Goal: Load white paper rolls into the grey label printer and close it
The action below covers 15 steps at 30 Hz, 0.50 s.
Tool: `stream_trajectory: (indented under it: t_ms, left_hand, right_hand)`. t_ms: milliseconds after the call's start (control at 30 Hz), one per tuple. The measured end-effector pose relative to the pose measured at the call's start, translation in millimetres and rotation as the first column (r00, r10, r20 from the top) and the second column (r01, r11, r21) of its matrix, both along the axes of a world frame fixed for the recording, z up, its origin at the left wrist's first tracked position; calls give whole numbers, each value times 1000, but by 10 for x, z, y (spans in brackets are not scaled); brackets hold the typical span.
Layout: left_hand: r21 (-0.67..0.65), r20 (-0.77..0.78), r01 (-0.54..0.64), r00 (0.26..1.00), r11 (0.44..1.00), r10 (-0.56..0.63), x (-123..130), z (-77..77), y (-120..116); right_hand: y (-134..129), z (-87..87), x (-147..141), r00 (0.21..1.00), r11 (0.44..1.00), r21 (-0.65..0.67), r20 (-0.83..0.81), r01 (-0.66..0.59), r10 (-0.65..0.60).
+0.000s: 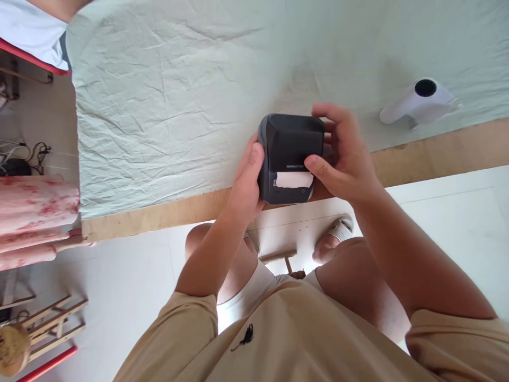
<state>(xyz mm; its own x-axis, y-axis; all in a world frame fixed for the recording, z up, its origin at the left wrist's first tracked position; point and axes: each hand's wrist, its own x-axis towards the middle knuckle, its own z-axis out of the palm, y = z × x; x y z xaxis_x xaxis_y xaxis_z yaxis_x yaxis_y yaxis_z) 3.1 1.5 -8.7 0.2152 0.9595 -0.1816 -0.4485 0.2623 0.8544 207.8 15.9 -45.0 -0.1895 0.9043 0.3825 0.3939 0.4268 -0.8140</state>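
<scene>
A dark, boxy label printer [296, 143] is held up over the front edge of the cloth-covered table [178, 106]. A pale strip of label paper [294, 180] shows at its slot, below small light lettering. My left hand [248, 178] is closed around the printer's left side, thumb on the edge and the other fingers hidden beneath. At the right side, my right hand [344, 151] has its thumb on the front face near the lettering. Its index finger is raised by the top right corner, while the other fingers bend behind the right edge, partly hidden.
A white handheld device with a dark round end [425, 88] lies on the cloth at right. Bare wood runs along the table's front edge [159, 215]. Pink patterned fabric [37, 204] and a wooden stool [16, 347] are at left. Another person's arm and white clothing [34, 32] show at upper left.
</scene>
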Motion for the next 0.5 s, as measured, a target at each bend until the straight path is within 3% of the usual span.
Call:
stream_trajectory:
  t_ms: [133, 267, 367, 500]
  left_hand:
    - [-126, 32, -74, 996, 989, 78, 9, -64, 19]
    - [-87, 49, -89, 994, 992, 94, -11, -77, 32]
    - [-100, 59, -86, 994, 991, 92, -6, -74, 44]
    - [-149, 38, -66, 997, 987, 73, 15, -61, 69]
  right_hand:
    - [-48, 103, 1, 998, 993, 114, 60, 15, -22]
    - [-78, 228, 3, 991, 990, 131, 114, 51, -66]
    - [-72, 294, 27, 987, 971, 229, 131, 63, -94]
    - [-112, 398, -39, 982, 936, 310, 38, 166, -187]
